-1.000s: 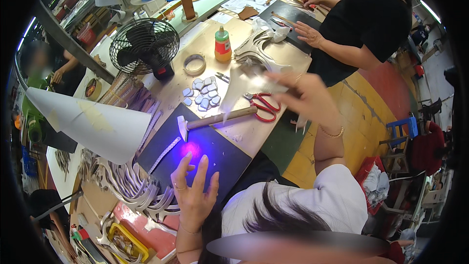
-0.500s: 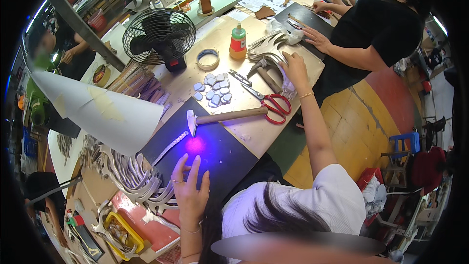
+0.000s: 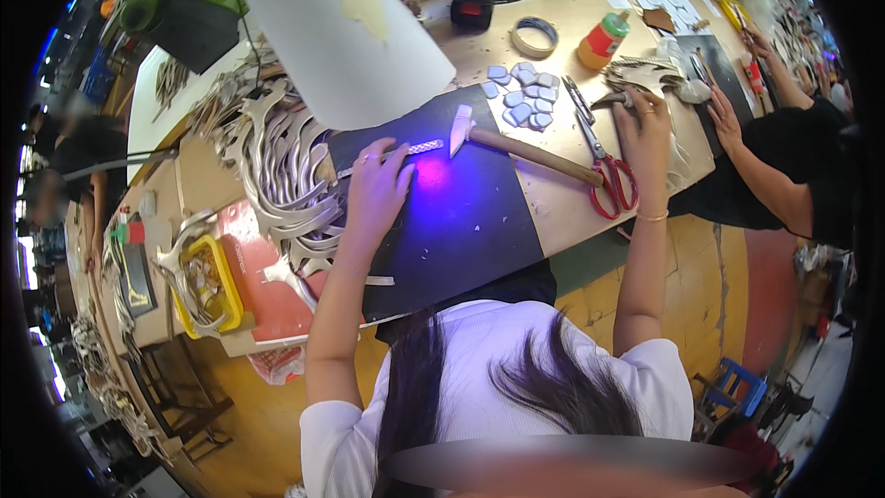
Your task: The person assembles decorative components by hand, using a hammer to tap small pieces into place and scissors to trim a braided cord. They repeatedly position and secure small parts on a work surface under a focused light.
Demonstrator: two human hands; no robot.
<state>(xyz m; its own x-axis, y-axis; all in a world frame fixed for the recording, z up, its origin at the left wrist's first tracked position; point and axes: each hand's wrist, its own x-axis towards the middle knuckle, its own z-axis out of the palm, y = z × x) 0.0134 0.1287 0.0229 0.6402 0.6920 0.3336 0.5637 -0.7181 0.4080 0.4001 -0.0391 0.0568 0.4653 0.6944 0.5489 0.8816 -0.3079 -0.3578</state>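
Note:
My left hand (image 3: 376,189) lies over a pale braided strip (image 3: 426,146) on the black mat (image 3: 461,231). Its fingers are apart; they cover the strip's middle. Just beyond the strip's far end rests a light-headed hammer (image 3: 535,155) with a wooden handle. My right hand (image 3: 647,124) is closed around a second hammer with a dark curved head (image 3: 613,100); the hand hides most of its handle. Red-handled scissors (image 3: 607,166) lie beside that hand. A violet light spot (image 3: 431,180) falls on the mat near my left fingers.
Curved silvery strips (image 3: 277,166) are heaped left of the mat. Small grey-blue pieces (image 3: 525,97), a tape roll (image 3: 535,37) and a glue bottle (image 3: 602,41) stand beyond it. A white cone (image 3: 341,46) overhangs the mat's far side. A co-worker's hand (image 3: 728,120) is at the right.
My left hand has moved forward onto the braided strip. My right hand has come to the dark-headed hammer. The view has swung left and down.

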